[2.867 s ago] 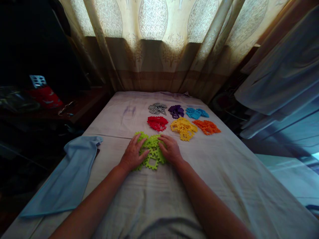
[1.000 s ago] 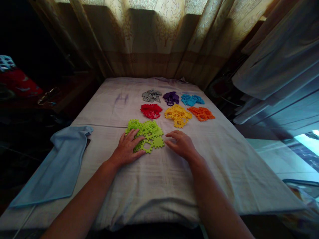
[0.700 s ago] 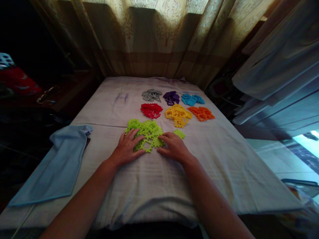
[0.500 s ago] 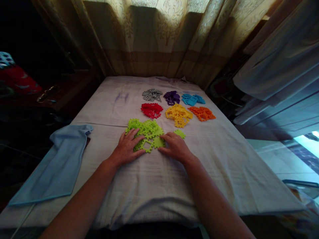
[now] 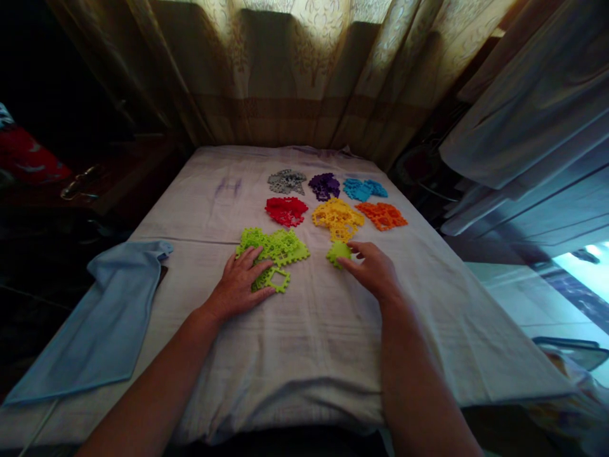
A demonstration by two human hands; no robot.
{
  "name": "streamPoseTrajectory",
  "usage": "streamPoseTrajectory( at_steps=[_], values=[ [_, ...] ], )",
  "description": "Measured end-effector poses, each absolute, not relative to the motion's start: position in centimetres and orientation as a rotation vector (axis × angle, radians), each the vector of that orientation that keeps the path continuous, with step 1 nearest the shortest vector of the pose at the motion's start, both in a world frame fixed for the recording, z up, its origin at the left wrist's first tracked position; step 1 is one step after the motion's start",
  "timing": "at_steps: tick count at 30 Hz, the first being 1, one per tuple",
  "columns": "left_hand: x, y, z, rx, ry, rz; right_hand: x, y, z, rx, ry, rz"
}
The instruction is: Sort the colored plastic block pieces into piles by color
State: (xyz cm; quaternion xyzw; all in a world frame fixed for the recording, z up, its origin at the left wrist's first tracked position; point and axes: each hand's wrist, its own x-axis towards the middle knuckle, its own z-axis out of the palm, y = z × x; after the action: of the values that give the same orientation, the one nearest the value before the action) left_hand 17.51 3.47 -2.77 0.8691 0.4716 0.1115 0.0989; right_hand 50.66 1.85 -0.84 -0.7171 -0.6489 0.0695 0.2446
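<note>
A heap of lime-green notched building tiles (image 5: pixel 281 246) lies on the cloth in front of me. My left hand (image 5: pixel 243 279) rests on the heap's near left side, fingers spread, beside a green tile with a square opening (image 5: pixel 276 279). Apart from the heap to the right, my right hand (image 5: pixel 371 266) has thumb and fingers at the edges of a solid green square tile (image 5: pixel 339 254). Whether another tile lies beneath that one I cannot tell.
Beyond are piles of red (image 5: pixel 286 211), yellow (image 5: pixel 337 214), orange (image 5: pixel 382 216), grey (image 5: pixel 287 182), purple (image 5: pixel 324 186) and blue tiles (image 5: pixel 364 189). A light blue cloth (image 5: pixel 109 317) lies at the table's left. Curtains (image 5: pixel 285 82) hang behind the cloth-covered table (image 5: pixel 304 355).
My right hand has moved right, from the heap's edge to where the separate green tile lay. The solid tile it touched is gone from the heap. My left hand stays put.
</note>
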Motion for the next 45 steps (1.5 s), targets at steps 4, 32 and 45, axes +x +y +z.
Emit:
streamPoseTrajectory(
  at_steps=[4, 32, 45],
  values=[
    [17.5, 3.5, -2.7, 2.571, 1.383, 0.327, 52.1, 1.9, -1.6, -2.174, -1.688, 0.225],
    [17.4, 3.4, -2.9, 2.601, 1.377, 0.383, 40.7, 0.4, -1.4, -1.411, -2.312, 0.344],
    [17.5, 3.4, -3.1, 2.609, 1.382, 0.44, 40.1, 0.4, -1.2, -1.257, -2.421, 0.376]
  ],
)
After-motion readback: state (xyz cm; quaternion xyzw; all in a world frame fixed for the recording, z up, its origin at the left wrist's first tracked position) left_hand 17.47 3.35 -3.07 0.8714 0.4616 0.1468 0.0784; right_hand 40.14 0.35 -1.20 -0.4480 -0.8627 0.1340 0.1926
